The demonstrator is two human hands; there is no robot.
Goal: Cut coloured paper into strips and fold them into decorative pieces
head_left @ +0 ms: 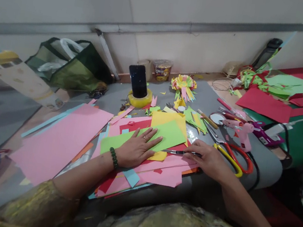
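My left hand (pixel 137 149) lies flat with fingers spread on a light green sheet of paper (pixel 174 132). Pinched in my right hand (pixel 208 157) is a slim pen-like tool (pixel 175 152), dark with a silvery front; its exact kind is unclear. The tool points left, close to the green sheet's lower edge. Beneath are a yellow sheet (pixel 165 118), pink sheets (pixel 164 176), red pieces and a light blue strip (pixel 131 178). Just right of my right hand rest large scissors (pixel 237 159) with red and yellow handles.
A phone (pixel 138 80) leans on a yellow tape roll (pixel 140 100). Behind stand a snack cup (pixel 162 70) and a paper rosette (pixel 184 85). To the right lie a pink glue gun (pixel 242 131), a purple power strip (pixel 266 134) and red paper (pixel 265 104). Pink paper (pixel 63 141) covers the left.
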